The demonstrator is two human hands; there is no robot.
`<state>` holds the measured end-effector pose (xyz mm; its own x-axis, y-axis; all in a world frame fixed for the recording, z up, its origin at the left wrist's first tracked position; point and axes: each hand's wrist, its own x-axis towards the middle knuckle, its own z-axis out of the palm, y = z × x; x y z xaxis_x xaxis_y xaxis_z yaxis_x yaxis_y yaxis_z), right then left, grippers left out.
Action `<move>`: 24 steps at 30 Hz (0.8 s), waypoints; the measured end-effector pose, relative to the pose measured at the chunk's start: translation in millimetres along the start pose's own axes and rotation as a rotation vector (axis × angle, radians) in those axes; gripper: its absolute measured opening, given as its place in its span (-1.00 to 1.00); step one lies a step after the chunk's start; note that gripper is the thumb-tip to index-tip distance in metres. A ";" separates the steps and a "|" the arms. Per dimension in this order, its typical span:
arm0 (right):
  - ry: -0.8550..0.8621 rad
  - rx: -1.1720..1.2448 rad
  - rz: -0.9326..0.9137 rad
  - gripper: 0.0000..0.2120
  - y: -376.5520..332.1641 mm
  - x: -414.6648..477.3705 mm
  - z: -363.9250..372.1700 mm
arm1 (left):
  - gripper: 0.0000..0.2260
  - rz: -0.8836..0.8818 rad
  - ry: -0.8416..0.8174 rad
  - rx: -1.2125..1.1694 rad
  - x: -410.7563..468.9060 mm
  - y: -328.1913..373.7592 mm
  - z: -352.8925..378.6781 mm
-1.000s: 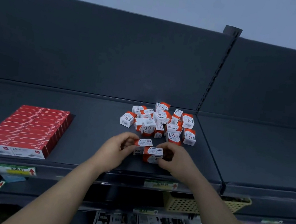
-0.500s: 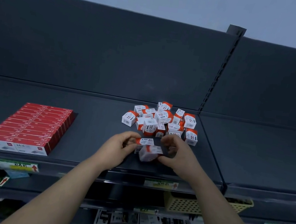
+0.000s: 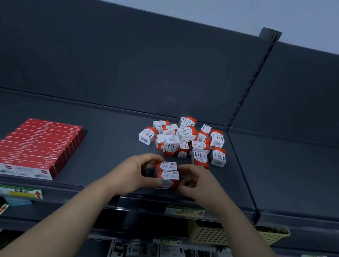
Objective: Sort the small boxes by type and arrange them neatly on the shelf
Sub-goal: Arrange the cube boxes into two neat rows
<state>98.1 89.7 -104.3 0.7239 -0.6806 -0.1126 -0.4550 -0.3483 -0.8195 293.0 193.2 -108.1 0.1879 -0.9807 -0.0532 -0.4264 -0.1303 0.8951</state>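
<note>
Left hand [image 3: 135, 174] and right hand [image 3: 198, 184] grip 2 boxes [image 3: 168, 175] near shelf [image 3: 102, 162] front edge.

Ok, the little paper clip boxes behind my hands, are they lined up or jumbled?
Jumbled. The paper clip boxes lie in a heap at mixed angles, some resting on others, labels facing different ways.
</note>
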 end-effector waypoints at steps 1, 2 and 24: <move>0.033 -0.007 0.020 -0.57 0.8 -1.2 -4.2 | -0.52 -0.002 -0.021 0.012 0.2 1.2 -1.2; 0.118 -0.017 0.042 -0.59 2.6 -0.9 -9.5 | -0.52 -0.009 -0.041 0.025 1.0 0.4 -2.4; 0.134 0.224 0.049 -0.69 -3.9 27.4 -13.2 | -0.23 -0.062 0.011 -0.046 6.8 -1.5 -3.7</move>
<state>112.8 63.9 -96.7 0.6223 -0.7774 -0.0919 -0.3505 -0.1717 -0.9207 298.2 187.3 -108.2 0.2225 -0.9693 -0.1045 -0.3724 -0.1835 0.9098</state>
